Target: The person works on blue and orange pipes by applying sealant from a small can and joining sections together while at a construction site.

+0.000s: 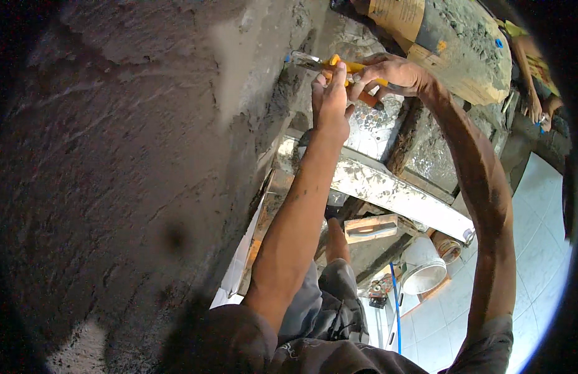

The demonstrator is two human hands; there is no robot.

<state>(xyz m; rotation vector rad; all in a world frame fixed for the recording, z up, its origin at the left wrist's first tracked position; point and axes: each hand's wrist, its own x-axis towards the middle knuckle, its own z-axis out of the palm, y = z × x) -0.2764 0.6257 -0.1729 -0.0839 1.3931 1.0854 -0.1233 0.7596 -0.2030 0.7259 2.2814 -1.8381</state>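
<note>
Both arms reach far forward to a yellow-handled tool (334, 60) that looks like pliers, held beside the plastered wall. My right hand (398, 73) is closed round its handle end from the right. From below, my left hand (332, 106) pinches the tool nearer its metal jaws, index finger stretched up along it. The jaws point left toward a small blue piece (288, 58) at the wall's edge; whether they grip it I cannot tell. Below my right fingers a reddish-brown part with a dark end slants out. The fingers partly hide the tool's middle.
Rough grey plastered wall (127, 156) fills the left. A mortar-smeared sack (463, 56) lies at far right; beyond it show another person's hands (536, 113). A splattered white plank (395, 190) crosses below my hands. Nearer are a float (371, 229), white bucket (423, 268) and blue rod (397, 305).
</note>
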